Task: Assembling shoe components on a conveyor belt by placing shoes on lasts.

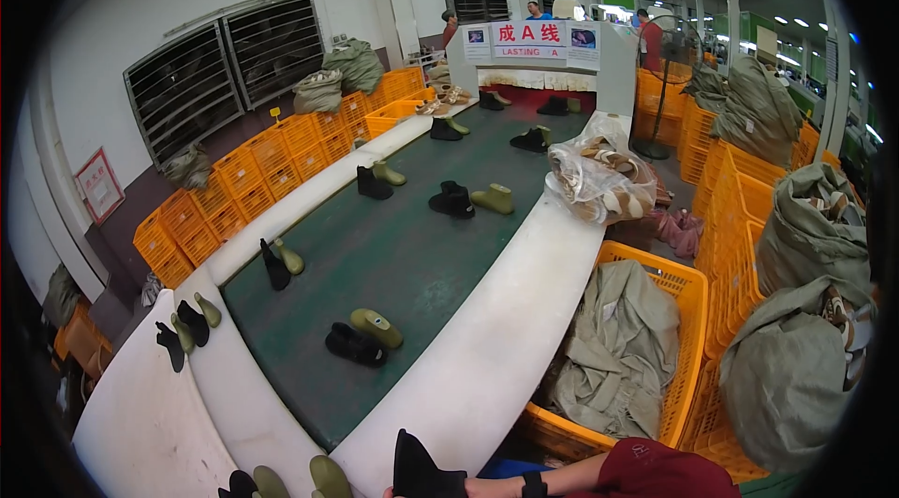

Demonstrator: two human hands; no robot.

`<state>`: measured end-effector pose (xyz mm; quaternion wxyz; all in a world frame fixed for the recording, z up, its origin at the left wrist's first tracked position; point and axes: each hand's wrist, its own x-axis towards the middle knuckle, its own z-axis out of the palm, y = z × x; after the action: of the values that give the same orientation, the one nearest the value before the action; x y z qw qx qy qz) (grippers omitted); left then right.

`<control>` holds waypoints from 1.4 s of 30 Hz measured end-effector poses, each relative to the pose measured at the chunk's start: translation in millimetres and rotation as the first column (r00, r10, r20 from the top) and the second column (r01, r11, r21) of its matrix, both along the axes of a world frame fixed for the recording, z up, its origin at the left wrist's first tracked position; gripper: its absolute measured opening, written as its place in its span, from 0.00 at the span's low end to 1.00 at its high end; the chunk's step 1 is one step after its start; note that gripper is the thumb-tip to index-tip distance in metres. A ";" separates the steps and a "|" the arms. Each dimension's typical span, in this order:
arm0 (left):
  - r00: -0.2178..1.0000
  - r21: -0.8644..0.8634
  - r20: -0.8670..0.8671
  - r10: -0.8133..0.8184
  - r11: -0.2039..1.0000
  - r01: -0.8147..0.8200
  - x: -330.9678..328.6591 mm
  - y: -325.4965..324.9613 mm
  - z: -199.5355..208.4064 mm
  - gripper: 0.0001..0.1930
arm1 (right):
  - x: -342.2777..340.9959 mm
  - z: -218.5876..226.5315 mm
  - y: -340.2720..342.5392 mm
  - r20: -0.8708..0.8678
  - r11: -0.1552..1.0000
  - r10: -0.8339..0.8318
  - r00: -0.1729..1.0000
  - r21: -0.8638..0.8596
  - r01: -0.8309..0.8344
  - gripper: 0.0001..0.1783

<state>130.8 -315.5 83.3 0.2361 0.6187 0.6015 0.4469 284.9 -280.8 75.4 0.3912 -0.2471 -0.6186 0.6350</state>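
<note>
At the bottom edge stands a black ankle-high shoe upper (420,474), its tall side pointing up. My right hand (487,488) grips its right side; the picture's edge cuts off most of the fingers. Left of the upper only a sliver of skin shows, perhaps my left hand (388,492), its fingers hidden. Just left, on the white ledge, an olive-green shoe last (329,476) stands near another green last (270,483) and a black upper (242,484). Ahead on the green conveyor belt, a black upper (355,345) lies beside a green last (377,327).
More pairs of black uppers and green lasts sit along the belt (421,264) and the left ledge (150,414). A clear bag of shoes (604,175) rests on the right ledge. Orange crates (688,348) and stuffed sacks (787,395) crowd the right; several people are far back.
</note>
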 end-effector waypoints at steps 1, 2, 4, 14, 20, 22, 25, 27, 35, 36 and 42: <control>1.000 0.004 -0.001 0.021 1.000 -0.021 -0.9 -0.5 -2.3 0.19 | -1.3 -0.4 -0.5 0.009 1.000 0.005 1.000 0.018 -0.005 0.20; 1.000 0.002 -0.001 0.026 1.000 -0.026 -1.2 -1.4 -1.5 0.19 | -2.8 -1.5 -1.3 0.020 0.999 0.011 1.000 0.035 -0.012 0.20; 1.000 0.040 0.018 0.022 0.999 -0.023 0.8 0.6 4.5 0.16 | -4.1 -1.6 -1.4 0.044 0.997 0.012 0.999 0.074 -0.015 0.21; 0.995 0.087 0.094 0.015 0.996 -0.023 1.0 0.8 21.5 0.13 | -14.7 -23.2 -5.7 0.183 0.973 -0.057 0.981 0.229 0.014 0.20; 0.998 0.091 0.055 -0.028 0.996 0.023 3.2 -0.2 25.5 0.14 | -10.6 -17.5 -10.3 0.133 0.989 -0.110 0.985 0.111 0.095 0.18; 0.998 0.093 -0.049 -0.027 0.995 0.032 6.0 -2.2 27.1 0.15 | -7.1 -13.8 -12.8 0.125 0.984 -0.179 0.976 0.005 0.179 0.17; 0.999 0.056 -0.035 -0.018 0.998 0.020 1.8 -7.2 11.3 0.17 | -5.6 -5.8 -13.8 0.109 0.987 -0.134 0.985 -0.080 0.143 0.16; 0.999 0.037 0.012 -0.032 0.999 0.031 -8.5 -7.3 -1.2 0.17 | -9.6 -2.3 -10.8 0.071 0.991 -0.108 0.992 -0.068 0.113 0.16; 0.991 0.164 -0.077 -0.111 0.979 0.123 -17.8 -0.2 -11.5 0.14 | -6.7 5.1 -2.5 0.245 0.996 -0.072 0.967 -0.041 0.084 0.20; 0.991 0.122 -0.076 -0.111 0.985 0.120 -16.9 -0.4 -7.3 0.12 | -2.0 -15.8 -2.8 0.210 0.990 -0.116 0.971 -0.049 0.129 0.20; 0.988 -0.090 -0.104 0.113 0.988 -0.123 -26.0 -38.9 -10.9 0.12 | -28.3 3.8 -6.7 0.432 0.999 0.053 0.900 -0.013 -0.053 0.16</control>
<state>104.8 -354.4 72.4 0.2086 0.5912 0.6687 0.3998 256.6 -287.4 79.1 0.2267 -0.3651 -0.6961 0.5751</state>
